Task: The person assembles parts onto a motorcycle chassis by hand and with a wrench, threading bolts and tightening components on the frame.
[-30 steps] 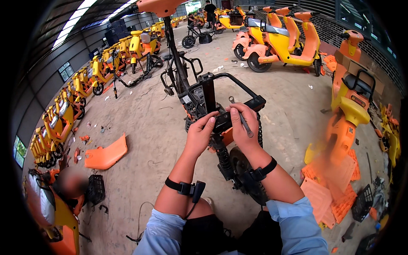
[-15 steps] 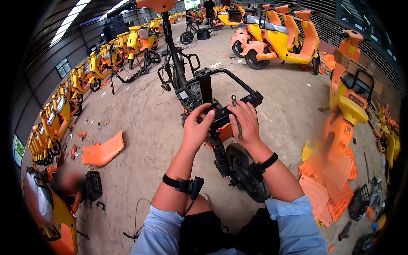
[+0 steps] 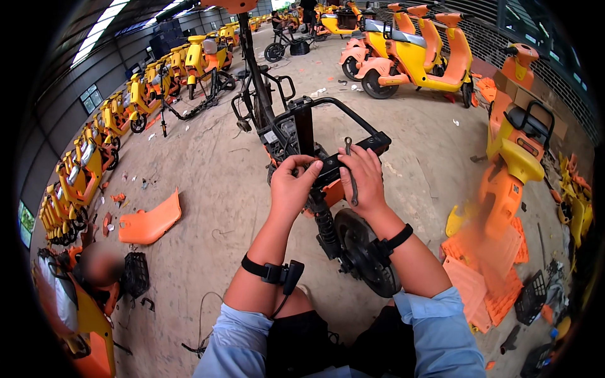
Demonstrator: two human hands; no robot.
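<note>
A stripped electric scooter frame stands in front of me, its black carrier rail bent round at the rear. Below the rail are a coil shock absorber and the rear wheel. My left hand is at the left end of the rail's crossbar, thumb and fingertips pinched together; whatever lies between them is hidden. My right hand rests its fingers over the crossbar, with a dark wrench held lengthwise along the thumb side. The wrench's ring end sticks up past the fingers.
An orange body panel lies on the floor to the left. At right stand a yellow-orange scooter and a heap of orange panels. Rows of scooters line the left side; other people are far back.
My left thumb and fingers have drawn closer together at the crossbar. The right hand and wrench stay nearly in place. The view has shifted slightly.
</note>
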